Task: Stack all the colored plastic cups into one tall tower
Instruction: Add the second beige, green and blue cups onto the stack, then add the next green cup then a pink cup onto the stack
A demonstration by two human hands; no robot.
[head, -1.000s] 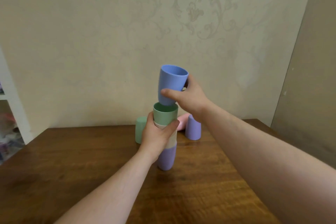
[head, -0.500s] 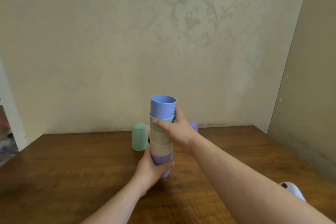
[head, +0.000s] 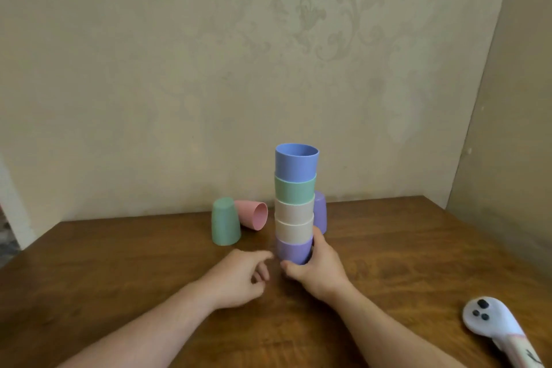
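Observation:
A tower of nested cups (head: 295,206) stands upright on the wooden table (head: 119,272): purple at the bottom, two cream, green, and a blue cup (head: 296,165) on top. My right hand (head: 316,266) wraps the purple bottom cup (head: 292,251) from the right. My left hand (head: 242,275) rests on the table just left of the tower, fingers loosely curled, holding nothing. Loose cups remain: a green one (head: 225,225) upside down, a pink one (head: 252,214) on its side, and a purple one (head: 320,212) partly hidden behind the tower.
A white remote-like device (head: 490,321) lies near the table's front right. A wall runs along the table's far edge, and another wall closes the right side.
The blue cup went down onto the tower. My right hand dropped from the top to the purple base, and my left hand let go of the tower.

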